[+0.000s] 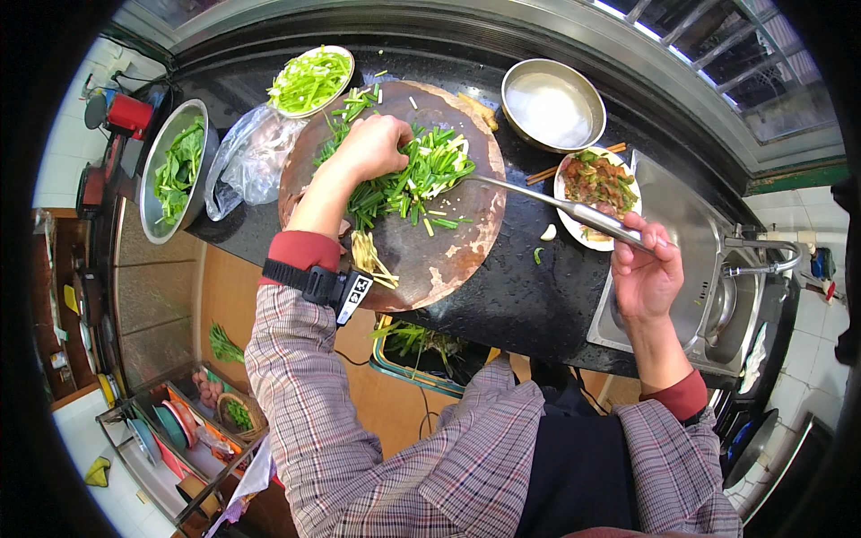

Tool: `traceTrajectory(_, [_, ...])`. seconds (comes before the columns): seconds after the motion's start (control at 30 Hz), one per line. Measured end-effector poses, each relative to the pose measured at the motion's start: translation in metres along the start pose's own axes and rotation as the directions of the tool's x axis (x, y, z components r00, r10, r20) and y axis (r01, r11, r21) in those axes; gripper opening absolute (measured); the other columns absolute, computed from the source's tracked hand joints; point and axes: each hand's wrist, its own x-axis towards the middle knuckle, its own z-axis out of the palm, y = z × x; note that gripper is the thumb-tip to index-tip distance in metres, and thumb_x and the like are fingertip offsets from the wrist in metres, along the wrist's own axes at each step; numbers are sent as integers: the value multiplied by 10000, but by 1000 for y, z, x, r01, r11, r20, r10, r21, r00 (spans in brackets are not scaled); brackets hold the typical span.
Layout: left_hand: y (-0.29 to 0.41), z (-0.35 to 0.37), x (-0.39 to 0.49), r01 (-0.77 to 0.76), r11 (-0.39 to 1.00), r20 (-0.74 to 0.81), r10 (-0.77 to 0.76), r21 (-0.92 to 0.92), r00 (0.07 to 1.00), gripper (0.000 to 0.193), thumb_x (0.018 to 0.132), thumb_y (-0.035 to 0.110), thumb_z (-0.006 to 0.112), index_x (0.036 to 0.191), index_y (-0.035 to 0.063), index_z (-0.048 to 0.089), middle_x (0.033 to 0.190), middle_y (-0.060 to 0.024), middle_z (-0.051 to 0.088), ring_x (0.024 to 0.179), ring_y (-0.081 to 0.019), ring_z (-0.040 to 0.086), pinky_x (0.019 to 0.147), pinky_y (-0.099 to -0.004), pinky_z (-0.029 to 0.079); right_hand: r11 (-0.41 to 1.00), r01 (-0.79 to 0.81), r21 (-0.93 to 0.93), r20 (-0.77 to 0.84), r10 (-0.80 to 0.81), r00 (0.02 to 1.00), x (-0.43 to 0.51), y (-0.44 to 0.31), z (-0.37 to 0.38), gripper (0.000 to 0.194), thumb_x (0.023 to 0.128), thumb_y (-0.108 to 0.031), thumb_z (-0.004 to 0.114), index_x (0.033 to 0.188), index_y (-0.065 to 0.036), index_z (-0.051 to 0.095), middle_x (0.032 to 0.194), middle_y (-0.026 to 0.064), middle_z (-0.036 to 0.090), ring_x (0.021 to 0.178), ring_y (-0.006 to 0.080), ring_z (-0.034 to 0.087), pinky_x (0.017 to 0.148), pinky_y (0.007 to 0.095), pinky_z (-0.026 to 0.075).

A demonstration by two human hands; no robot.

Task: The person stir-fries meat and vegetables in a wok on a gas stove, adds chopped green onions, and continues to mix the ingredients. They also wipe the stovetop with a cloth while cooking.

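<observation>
My left hand (377,146) rests with bent fingers on a pile of cut green onions (430,165) on a round wooden chopping board (464,235); whether it grips any is hidden. In my right hand (647,265) is the handle of a long metal utensil (572,210), whose far end reaches the right side of the pile and is mostly covered. Pale yellow strips (370,259), perhaps ginger, lie at the board's near edge. More cut greens lie beyond my left hand. A plate of sliced light-green vegetable (311,82) stands at the board's far left.
A metal bowl of leafy greens (178,171) and a clear plastic bag (252,161) are at left. Right of the board are a metal bowl of cloudy liquid (555,104), chopsticks (541,175), a plate of mixed food (599,188), a garlic clove (548,233) and a steel sink (679,269).
</observation>
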Motion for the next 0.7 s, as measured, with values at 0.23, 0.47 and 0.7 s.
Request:
traceTrajectory(0.23, [56,-48,1,-41,999,63,40,24,997,224,624,66,693,832,-8,657,745,-157,661,707,-250,660,666,-343,509,996,40,79,-29,-38,999,-25,-39,-13,123,830,-203,528,764,-99,532,1077,164,642,648,187,552,520,255,439])
traceTrajectory(0.47, [190,-75,11,-203,968,46,199,150,979,250,601,64,695,847,19,699,786,-183,664,755,-316,658,708,-365,517,965,168,201,-67,-158,985,-95,-108,-65,125,827,-213,530,770,-101,530,1094,147,643,648,176,553,506,257,427])
traceTrajectory(0.7, [407,-35,20,-417,885,102,405,205,909,251,611,70,690,858,29,706,822,-190,664,781,-307,655,729,-362,513,890,415,189,-150,-391,908,-236,-213,-162,138,847,-209,502,771,-97,532,1096,169,649,665,188,576,518,269,459])
